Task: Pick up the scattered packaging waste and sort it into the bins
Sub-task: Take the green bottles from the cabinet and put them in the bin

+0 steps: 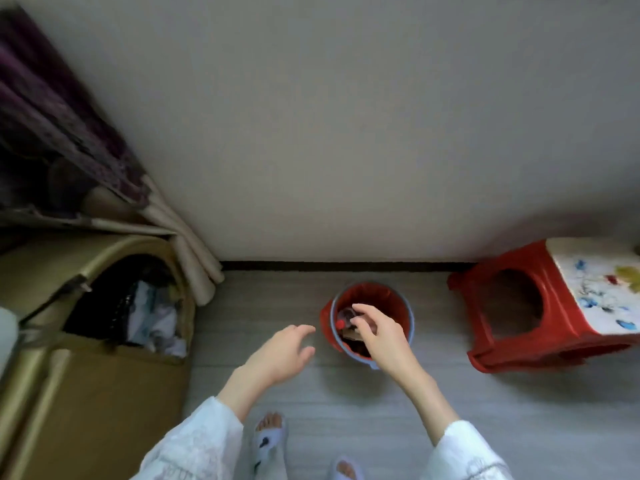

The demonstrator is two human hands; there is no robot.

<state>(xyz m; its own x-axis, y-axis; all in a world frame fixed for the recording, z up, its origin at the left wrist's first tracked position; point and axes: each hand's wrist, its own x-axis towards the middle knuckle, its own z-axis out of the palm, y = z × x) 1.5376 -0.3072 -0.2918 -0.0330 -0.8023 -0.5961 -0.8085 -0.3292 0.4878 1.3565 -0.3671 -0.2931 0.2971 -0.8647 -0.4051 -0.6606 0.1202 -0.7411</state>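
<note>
A round bin [408, 317] with a blue rim and a red liner stands on the floor close to the wall. My right hand [379, 332] reaches down into its mouth. Thumb and forefinger lie on either side of a clear plastic bottle [346, 315] with a red cap, and seem to pinch it just above the dark waste inside. My left hand [282, 351] hovers over the floor just left of the bin, fingers spread and holding nothing.
A red plastic stool [512, 306] with a patterned white top lies tipped at the right. An open tan fabric box [104, 375] full of clothes stands at the left under a curtain [187, 251]. My slippered feet [270, 434] are on the grey floor below.
</note>
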